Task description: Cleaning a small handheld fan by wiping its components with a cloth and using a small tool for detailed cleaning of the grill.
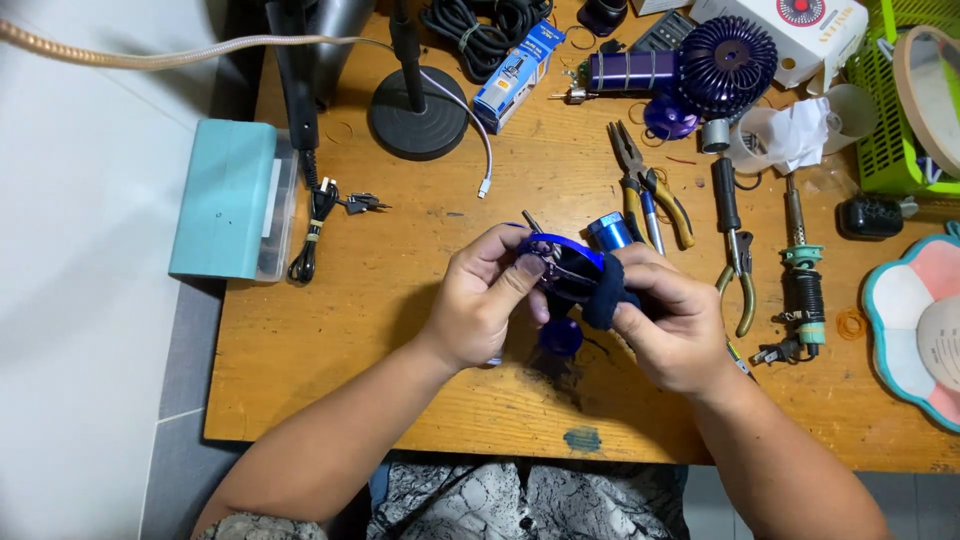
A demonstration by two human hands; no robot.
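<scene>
Both hands [580,300] hold blue fan part [562,265] (above table [400,300]).

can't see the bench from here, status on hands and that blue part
Left hand and right hand both grip the blue fan part above the table. Pliers lie beyond, clear.

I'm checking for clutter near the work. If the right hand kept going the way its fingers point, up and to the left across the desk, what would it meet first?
The right hand already touches the blue fan part it grips with the left hand. Past that, the left hand's fingers lie next in line. Beyond them the wooden desk looks bare up to the white cable end, though depth is unclear.
</scene>
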